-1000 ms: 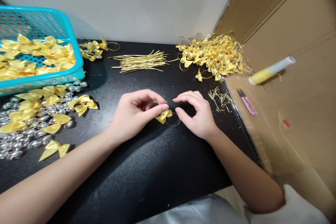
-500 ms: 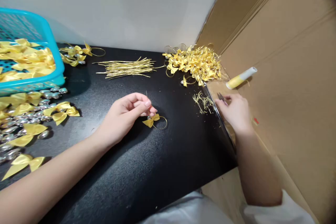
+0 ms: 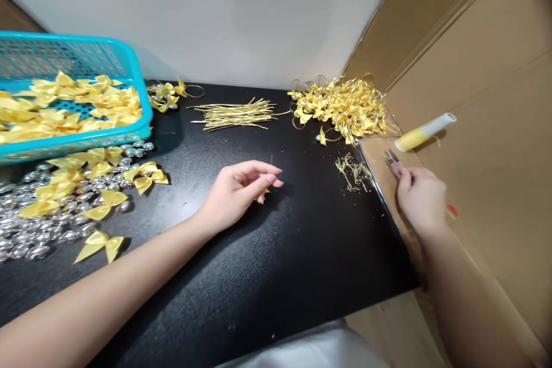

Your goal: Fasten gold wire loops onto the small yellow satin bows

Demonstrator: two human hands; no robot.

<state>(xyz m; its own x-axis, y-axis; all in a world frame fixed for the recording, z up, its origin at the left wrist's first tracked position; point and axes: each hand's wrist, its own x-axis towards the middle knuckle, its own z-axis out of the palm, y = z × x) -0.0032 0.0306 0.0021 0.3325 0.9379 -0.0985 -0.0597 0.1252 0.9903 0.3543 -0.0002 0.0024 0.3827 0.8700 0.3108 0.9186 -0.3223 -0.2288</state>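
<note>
My left hand [image 3: 244, 192] is closed in a pinch over the middle of the black table. A sliver of yellow ribbon bow [image 3: 267, 190] shows under its fingertips, and a thin wire end sticks up above the fingers. The rest of the bow is hidden by the hand. At the table's right edge my right hand [image 3: 423, 198] grips small pliers [image 3: 393, 162], their metal jaws pointing away from me over the cardboard. Short gold wire clippings [image 3: 353, 172] lie on the table between my hands.
A turquoise basket [image 3: 144, 121] of yellow bows stands left, with silver beads [image 3: 69, 218] and loose bows before it. Gold wire lengths [image 3: 237, 114] lie at the back. Finished-looking bow loops [image 3: 345, 103] are heaped back right. A yellow-white tube [image 3: 425, 132] leans near the cardboard wall.
The view has shifted left. The bow and its gold wire loop, plainly visible below my left fingers before, are now mostly hidden behind them. My right hand still holds the pliers.
</note>
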